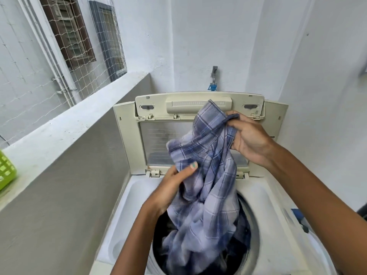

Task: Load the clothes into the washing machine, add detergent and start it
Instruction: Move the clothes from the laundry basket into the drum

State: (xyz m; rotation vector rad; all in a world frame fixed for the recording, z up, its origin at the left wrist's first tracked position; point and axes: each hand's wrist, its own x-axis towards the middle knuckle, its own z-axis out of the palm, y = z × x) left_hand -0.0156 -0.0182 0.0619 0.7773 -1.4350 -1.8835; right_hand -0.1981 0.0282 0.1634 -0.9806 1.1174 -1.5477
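Over the open top-loader, mid-load. Plaid shirt [206, 175] held up above the drum [250, 221], strung between both hands and hanging long-axis vertical, tail already down inside the opening among darker clothes. Right hand [248, 139] high and toward the lid [198, 108], fingers curled round the upper edge of the cloth, pinching a fold near the collar end. Left hand [174, 183] lower and closer to the body, thumb on top, gripping a bunch of fabric at mid-length. Neither hand free. Drum straight below the cloth, so the coming move looks like a plain drop or downward stuffing rather than any reach sideways; left hand nearer the opening, right hand carrying the top of the garment and with farther to travel down. Likely order: lower or let go with the right, push the bulk in with the left. Risk, as a guess: sleeve or hem draped over the drum rim. Loading underway, not finished; no detergent visible for certain, though something blue [297, 215] sits on the machine's right edge, partly hidden by the forearm. Green basket [6, 169] on the ledge [69, 132] at far left, well apart.
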